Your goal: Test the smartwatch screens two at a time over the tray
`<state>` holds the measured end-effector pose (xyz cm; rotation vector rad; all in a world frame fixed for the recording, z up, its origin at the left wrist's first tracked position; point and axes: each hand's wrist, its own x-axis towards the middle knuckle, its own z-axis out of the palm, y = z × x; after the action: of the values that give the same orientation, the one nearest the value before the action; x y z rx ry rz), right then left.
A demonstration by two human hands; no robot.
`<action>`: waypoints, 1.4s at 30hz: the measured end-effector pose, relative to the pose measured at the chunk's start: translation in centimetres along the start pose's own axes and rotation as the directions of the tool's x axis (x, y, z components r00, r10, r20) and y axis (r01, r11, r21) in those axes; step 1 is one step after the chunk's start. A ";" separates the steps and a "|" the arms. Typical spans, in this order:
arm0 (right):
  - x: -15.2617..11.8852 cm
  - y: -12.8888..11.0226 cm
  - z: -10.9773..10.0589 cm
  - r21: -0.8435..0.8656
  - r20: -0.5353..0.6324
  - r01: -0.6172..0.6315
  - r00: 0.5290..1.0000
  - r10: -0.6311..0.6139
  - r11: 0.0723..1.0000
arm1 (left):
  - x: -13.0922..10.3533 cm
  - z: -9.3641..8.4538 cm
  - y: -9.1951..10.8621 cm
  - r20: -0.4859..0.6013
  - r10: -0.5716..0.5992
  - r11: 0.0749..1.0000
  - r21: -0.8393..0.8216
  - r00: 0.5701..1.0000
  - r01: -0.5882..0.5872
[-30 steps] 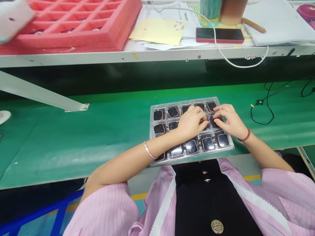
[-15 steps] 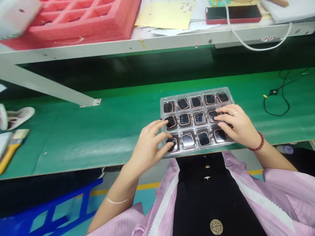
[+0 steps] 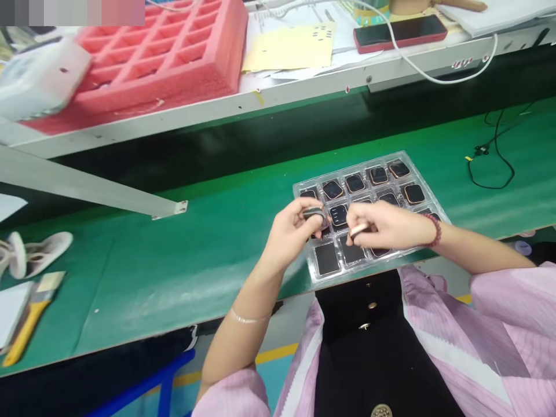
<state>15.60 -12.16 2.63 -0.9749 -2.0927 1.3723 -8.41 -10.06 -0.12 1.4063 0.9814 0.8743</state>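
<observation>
A clear plastic tray (image 3: 309,263) of square dark watch faces with copper-coloured rims lies at the front edge of the green bench. Above its left side, my left hand (image 3: 289,229) pinches a watch face (image 3: 313,213), seen nearly edge-on. My right hand (image 3: 382,223) is closed on another watch face (image 3: 359,230), tilted and partly hidden by the fingers, over the middle of the tray. Two front-left compartments show no watch face in them. Other watch faces sit in the back rows, some covered by my hands.
A white shelf (image 3: 208,104) crosses above the bench, bearing a red foam tray (image 3: 174,81), papers and a phone (image 3: 402,33). A metal brace (image 3: 99,185) slopes down at left, near a brush (image 3: 32,318). A black cable (image 3: 495,186) lies at right.
Both hands have lifted off the tray and moved closer together, each now gripping a watch face. Two front-left compartments lost their watch faces. The camera view has tilted slightly.
</observation>
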 end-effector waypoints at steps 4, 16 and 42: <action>0.8 0.6 -2.4 0.205 -0.157 -0.098 0.979 0.131 0.974 | 2.6 1.0 -0.2 0.039 -0.016 0.981 -0.191 0.999 0.023; 2.5 3.8 -3.4 0.014 -0.378 -0.015 0.925 0.019 1.000 | 4.1 1.7 -2.5 -0.099 0.030 0.978 -0.203 0.995 -0.050; 2.6 6.0 -7.3 0.385 -0.164 -0.031 0.981 0.101 0.923 | 8.0 3.8 -0.4 0.038 -0.026 0.972 -0.234 0.999 0.034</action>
<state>20.83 -4.32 0.01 -0.9682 -1.5924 1.5836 -1.90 -4.04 -1.05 1.1982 0.8419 0.9093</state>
